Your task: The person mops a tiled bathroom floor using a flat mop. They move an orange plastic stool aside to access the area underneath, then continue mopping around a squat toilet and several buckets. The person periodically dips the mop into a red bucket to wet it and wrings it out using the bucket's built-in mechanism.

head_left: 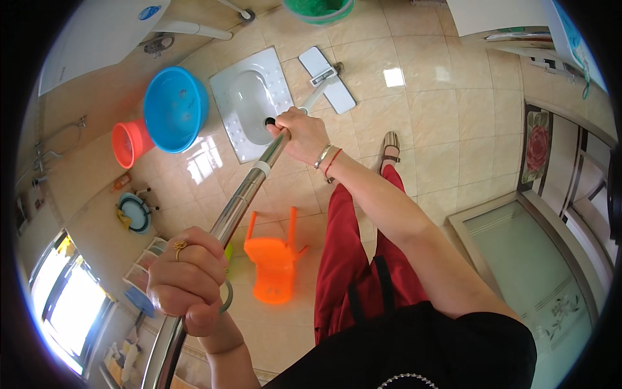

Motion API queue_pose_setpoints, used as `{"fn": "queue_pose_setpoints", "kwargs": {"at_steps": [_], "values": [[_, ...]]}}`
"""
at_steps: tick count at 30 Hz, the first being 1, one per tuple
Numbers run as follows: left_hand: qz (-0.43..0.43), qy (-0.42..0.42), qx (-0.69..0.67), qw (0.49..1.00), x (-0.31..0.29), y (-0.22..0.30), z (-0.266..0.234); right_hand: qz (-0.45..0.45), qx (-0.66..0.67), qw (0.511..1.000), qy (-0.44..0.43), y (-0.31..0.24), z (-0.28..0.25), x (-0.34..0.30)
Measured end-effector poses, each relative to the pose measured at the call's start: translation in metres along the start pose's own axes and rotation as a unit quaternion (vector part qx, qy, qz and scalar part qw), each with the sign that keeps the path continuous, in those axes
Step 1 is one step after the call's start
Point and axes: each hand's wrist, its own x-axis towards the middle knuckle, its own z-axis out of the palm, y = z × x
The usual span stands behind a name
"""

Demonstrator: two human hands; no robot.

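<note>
Both my hands are closed round the long metal pole of a flat mop [241,201], which slants from the lower left up to the floor. My left hand [188,275], wearing a gold ring, grips the upper part of the pole. Lower down, my right hand [301,135] wraps round it, with a bracelet and a red cord on its wrist. At the far end, the flat rectangular mop head [340,96] lies on the tiles just right of a white squat toilet [228,83]. The underside of the mop head is hidden.
A blue basin [173,110] and a red bucket [123,146] stand left of the toilet. An orange chair [272,259] is near my legs. A green tub [317,11] sits at the far edge. A frosted glass door [528,253] is at right, and shelves line the left wall.
</note>
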Motion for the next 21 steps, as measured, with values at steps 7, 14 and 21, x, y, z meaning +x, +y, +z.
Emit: {"fn": "queue_pose_setpoints", "kwargs": {"at_steps": [7,14,21], "values": [[0.011,0.126,-0.059,0.990,-0.026,-0.007,0.022,-0.008,-0.058,0.995,-0.079,0.018,-0.015,-0.012],[-0.057,0.171,0.030,0.983,-0.098,0.042,0.035,-0.089,-0.059,0.965,-0.239,0.005,-0.007,-0.064],[0.011,-0.009,-0.118,0.993,-0.098,0.028,0.013,-0.078,-0.104,0.906,-0.404,0.013,-0.020,-0.079]]}}
